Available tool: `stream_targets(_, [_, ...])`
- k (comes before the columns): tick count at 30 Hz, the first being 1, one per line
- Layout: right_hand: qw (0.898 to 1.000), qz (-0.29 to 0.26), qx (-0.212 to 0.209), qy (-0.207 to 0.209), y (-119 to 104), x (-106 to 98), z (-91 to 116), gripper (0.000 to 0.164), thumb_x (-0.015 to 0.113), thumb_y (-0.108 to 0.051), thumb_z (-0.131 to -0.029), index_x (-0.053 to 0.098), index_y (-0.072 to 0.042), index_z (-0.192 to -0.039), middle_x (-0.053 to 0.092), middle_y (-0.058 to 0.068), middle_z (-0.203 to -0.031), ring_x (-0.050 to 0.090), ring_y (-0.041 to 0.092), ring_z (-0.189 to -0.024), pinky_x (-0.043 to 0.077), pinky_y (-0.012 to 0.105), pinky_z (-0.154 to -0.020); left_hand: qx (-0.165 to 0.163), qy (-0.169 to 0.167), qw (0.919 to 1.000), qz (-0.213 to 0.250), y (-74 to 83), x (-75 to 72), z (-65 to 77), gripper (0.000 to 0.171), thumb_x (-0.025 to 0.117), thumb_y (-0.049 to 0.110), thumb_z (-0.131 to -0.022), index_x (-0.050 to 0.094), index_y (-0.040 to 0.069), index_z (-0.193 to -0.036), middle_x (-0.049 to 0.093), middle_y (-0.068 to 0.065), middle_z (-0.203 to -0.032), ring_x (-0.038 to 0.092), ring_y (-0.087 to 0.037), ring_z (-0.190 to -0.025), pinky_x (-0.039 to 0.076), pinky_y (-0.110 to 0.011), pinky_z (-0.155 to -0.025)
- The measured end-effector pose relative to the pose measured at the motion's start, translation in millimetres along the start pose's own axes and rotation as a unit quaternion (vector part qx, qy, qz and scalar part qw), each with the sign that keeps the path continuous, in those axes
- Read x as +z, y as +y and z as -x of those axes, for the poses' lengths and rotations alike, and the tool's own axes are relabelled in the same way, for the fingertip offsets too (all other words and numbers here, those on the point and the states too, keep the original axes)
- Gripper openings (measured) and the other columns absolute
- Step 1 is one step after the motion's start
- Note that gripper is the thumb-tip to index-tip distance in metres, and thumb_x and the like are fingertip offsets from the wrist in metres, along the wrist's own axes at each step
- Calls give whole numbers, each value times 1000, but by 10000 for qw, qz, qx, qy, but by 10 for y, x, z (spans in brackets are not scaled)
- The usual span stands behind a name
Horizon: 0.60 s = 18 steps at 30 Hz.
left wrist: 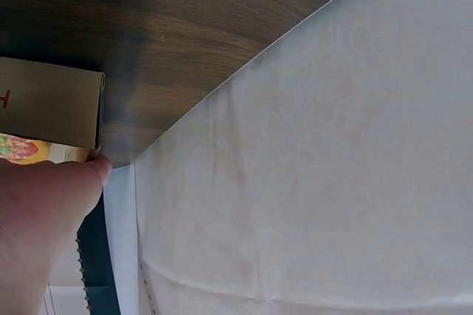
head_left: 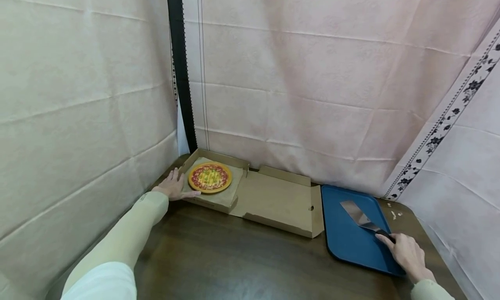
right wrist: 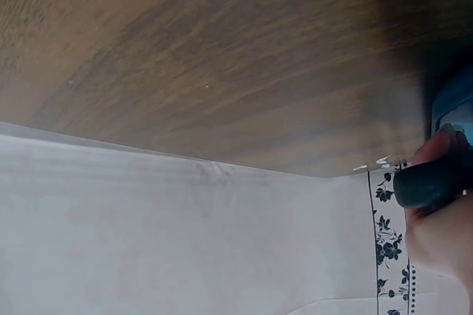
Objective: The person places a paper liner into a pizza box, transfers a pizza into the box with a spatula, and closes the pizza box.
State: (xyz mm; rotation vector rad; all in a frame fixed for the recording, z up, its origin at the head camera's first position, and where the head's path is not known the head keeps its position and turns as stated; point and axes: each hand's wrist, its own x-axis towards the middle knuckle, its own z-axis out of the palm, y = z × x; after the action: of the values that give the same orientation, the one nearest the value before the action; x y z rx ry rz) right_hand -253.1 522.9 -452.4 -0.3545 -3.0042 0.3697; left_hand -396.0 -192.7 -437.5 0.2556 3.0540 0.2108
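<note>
Cardboard box [head_left: 281, 200] lies open; pizza [head_left: 210, 177] sits in its left half, just beside the thumb of the left hand [head_left: 172, 187], whose extended fingers touch the box. Red mark [left wrist: 4, 99] on the box wall, cropped, unreadable, shows only in left wrist view. Right hand [head_left: 408, 252] grips the spatula [head_left: 356, 213] by its handle, over blue tray [head_left: 340, 241].

A curtained-off tabletop setting; the room beyond is hidden.
Creased, pale drapes [head_left: 312, 74] hang around a dark wood-grain table [head_left: 234, 256]; a floral border [head_left: 434, 141] slants down the right side, and a black strip [head_left: 182, 65] hangs at the left corner.
</note>
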Motion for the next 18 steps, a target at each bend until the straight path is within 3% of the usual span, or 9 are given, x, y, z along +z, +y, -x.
stream_targets(7, [9997,184,-148,58,-24,-33,-13,79,43,-74,-87,70,0,-99,60,13,-73,53,22,-61,41,37,-51,-36,19,10000,18,20,-40,-2,117,43,79,-82,15,-13,-149,3,-40,-154,7,-54,-143,17,-60,-117])
stream_targets(10, [9994,277,-184,69,-34,-26,2,72,44,-71,-88,66,-3,-81,56,10,-68,53,21,-60,40,37,-50,-32,-61,10000,9,38,-50,13,116,43,79,-83,15,-12,-149,3,-39,-154,6,-54,-143,16,-60,-117])
stream_targets(13, [9988,376,-284,118,-44,-18,20,65,45,-67,-91,52,-9,-64,52,8,-64,51,21,-58,38,36,-49,-33,-95,9999,-27,50,-53,24,115,42,79,-83,16,-13,-149,3,-40,-154,7,-54,-143,17,-60,-117])
stream_targets(15, [9984,438,-341,134,-53,-18,32,60,47,-63,-92,44,-12,-60,48,6,-62,50,20,-57,37,35,-48,-43,-96,9999,-42,55,-53,24,115,42,78,-84,17,-13,-149,4,-39,-154,7,-54,-143,17,-59,-117])
stream_targets(18, [9978,489,-414,146,-55,-17,37,58,49,-60,-93,43,-13,-59,49,6,-63,50,20,-57,38,36,-48,-31,-67,10000,-63,62,-59,18,112,43,77,-85,19,-13,-148,4,-40,-154,8,-54,-143,18,-59,-117])
